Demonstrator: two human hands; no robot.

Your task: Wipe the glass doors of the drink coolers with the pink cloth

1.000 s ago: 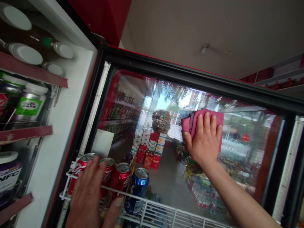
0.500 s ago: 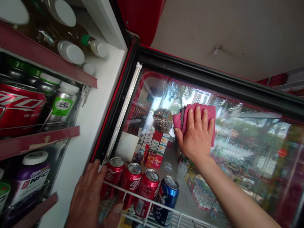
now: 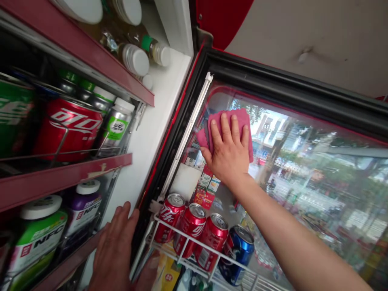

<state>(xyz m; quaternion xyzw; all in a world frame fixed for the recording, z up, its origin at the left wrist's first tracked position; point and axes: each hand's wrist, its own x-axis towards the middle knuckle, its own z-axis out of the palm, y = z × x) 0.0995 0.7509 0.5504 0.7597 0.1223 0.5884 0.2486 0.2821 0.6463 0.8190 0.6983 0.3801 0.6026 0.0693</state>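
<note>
My right hand (image 3: 228,151) lies with spread fingers on a folded pink cloth (image 3: 246,121), pressing it against the glass pane (image 3: 291,178) of an open fridge door. The cloth has a greyish zigzag edge on its left side. My left hand (image 3: 113,246) is at the bottom left, its fingers stretched out and its thumb apart, beside the black door frame (image 3: 160,167). Whether it touches the frame I cannot tell. Between the hands, a white wire door rack (image 3: 194,246) holds red soda cans (image 3: 194,222) and a blue can (image 3: 238,250).
At left, fridge shelves with dull red front strips (image 3: 115,167) hold a large red can (image 3: 69,125), juice bottles (image 3: 39,230) and several other drinks. A white rail (image 3: 189,125) runs along the glass. Boxes and street show through or in the pane.
My right hand has slid the cloth left across the glass, toward the white rail. The view has shifted, so the shelves and door sit farther right. My left hand stays low by the frame.
</note>
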